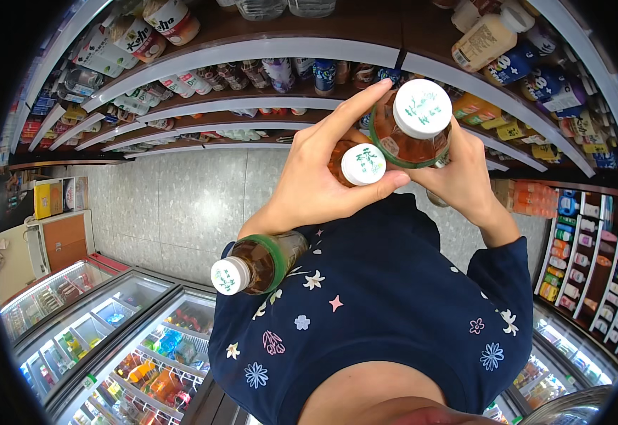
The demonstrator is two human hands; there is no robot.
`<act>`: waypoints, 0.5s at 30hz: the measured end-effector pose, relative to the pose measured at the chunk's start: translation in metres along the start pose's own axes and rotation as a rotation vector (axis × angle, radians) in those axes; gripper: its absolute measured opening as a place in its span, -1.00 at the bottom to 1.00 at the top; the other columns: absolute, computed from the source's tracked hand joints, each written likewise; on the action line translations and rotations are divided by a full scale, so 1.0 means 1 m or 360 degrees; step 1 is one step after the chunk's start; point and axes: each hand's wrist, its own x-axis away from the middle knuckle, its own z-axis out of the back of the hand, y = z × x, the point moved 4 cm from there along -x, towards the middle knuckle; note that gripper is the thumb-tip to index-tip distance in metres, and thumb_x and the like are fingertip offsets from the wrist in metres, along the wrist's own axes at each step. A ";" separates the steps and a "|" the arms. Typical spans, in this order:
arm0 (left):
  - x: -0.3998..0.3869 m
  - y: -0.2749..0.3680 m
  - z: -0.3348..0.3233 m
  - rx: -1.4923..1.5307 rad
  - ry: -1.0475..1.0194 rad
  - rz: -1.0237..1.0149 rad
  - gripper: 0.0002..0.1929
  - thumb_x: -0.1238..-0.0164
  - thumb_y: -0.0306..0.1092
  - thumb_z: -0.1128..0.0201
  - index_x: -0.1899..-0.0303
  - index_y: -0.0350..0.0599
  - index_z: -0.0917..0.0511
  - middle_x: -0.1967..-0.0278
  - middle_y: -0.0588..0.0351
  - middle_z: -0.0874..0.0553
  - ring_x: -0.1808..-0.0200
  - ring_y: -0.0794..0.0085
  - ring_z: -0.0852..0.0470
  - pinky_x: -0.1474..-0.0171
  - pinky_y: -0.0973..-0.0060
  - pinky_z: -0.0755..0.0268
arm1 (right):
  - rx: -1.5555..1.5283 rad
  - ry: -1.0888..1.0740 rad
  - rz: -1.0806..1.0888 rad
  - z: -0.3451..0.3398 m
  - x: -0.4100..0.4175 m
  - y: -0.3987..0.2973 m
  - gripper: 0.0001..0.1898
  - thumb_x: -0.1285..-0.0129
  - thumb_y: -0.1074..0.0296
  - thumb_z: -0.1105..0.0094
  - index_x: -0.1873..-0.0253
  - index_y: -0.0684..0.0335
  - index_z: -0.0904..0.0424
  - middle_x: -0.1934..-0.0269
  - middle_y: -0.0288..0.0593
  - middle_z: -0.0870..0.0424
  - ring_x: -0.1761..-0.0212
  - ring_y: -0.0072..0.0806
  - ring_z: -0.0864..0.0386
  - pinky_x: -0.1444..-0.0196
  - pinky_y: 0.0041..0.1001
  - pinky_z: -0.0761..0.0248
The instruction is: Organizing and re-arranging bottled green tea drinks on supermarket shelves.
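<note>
A small plastic bottle of amber drink with a white cap [363,164] sits upright in my left hand [309,170]; my thumb and fingers curl around it. Its index finger reaches up to the side of a larger bottle of brown drink [410,151]. My right hand [468,170] grips that larger bottle from the right, its white cap [423,109] facing up at me. The two bottles are side by side, close together. A third bottle, with a green label edge [273,260], lies tilted between my left forearm and my chest. Their lower parts are mostly hidden.
Store shelves [266,53] stocked with bottled drinks curve across in front. Glass-topped chest freezers [144,340] with packaged goods stand behind at left, and more at right. A shelf of bottles [580,260] stands at right, near stacked pink bottles [535,197]. Grey tiled floor [181,202] lies below.
</note>
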 end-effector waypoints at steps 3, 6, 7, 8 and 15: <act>-0.002 -0.009 0.003 0.0058 0.0005 0.0043 -0.22 0.12 -0.36 -0.52 -0.24 -0.18 -0.37 0.05 -0.01 -0.66 0.30 0.53 -0.66 0.21 0.55 -0.50 | -0.0050 -0.0103 -0.0060 0.002 -0.001 -0.002 -0.35 0.15 0.26 -0.53 -0.09 0.26 -0.43 0.29 -0.06 -0.67 0.35 -0.35 -0.67 0.29 -0.46 -0.50; -0.005 -0.013 0.009 0.0037 0.0004 -0.0004 -0.28 0.19 -0.32 -0.57 -0.13 -0.22 -0.49 0.11 -0.01 -0.69 0.23 0.52 -0.68 0.16 0.53 -0.51 | -0.0186 -0.0283 -0.0168 0.008 -0.004 -0.003 -0.33 0.17 0.24 -0.54 -0.10 0.26 -0.45 0.26 -0.05 -0.68 0.28 -0.33 -0.67 0.20 -0.44 -0.49; -0.006 -0.014 0.010 0.0039 0.0002 -0.0061 -0.30 0.22 -0.30 -0.58 -0.10 -0.23 -0.52 0.14 0.00 -0.70 0.20 0.50 -0.68 0.14 0.52 -0.51 | -0.0184 -0.0278 -0.0174 0.010 -0.004 -0.004 -0.33 0.17 0.24 -0.54 -0.10 0.26 -0.45 0.26 -0.05 -0.68 0.28 -0.33 -0.67 0.20 -0.44 -0.49; -0.006 -0.016 0.011 0.0048 0.0002 -0.0059 -0.31 0.26 -0.26 -0.60 -0.04 -0.25 -0.55 0.17 -0.01 -0.71 0.17 0.44 -0.70 0.10 0.50 -0.52 | -0.0251 -0.0342 -0.0176 0.010 -0.003 -0.006 -0.32 0.18 0.23 -0.54 -0.11 0.26 -0.45 0.25 -0.04 -0.68 0.26 -0.32 -0.67 0.16 -0.44 -0.48; -0.010 -0.015 -0.006 -0.0152 -0.0236 0.0199 -0.18 0.26 -0.07 -0.59 -0.11 -0.26 -0.44 0.22 -0.04 -0.70 0.25 0.29 -0.72 0.17 0.46 -0.53 | -0.0177 -0.0379 -0.0254 0.015 -0.012 -0.008 -0.31 0.10 0.09 -0.47 -0.10 0.36 -0.41 0.32 0.00 -0.67 0.32 -0.23 -0.66 0.22 -0.39 -0.47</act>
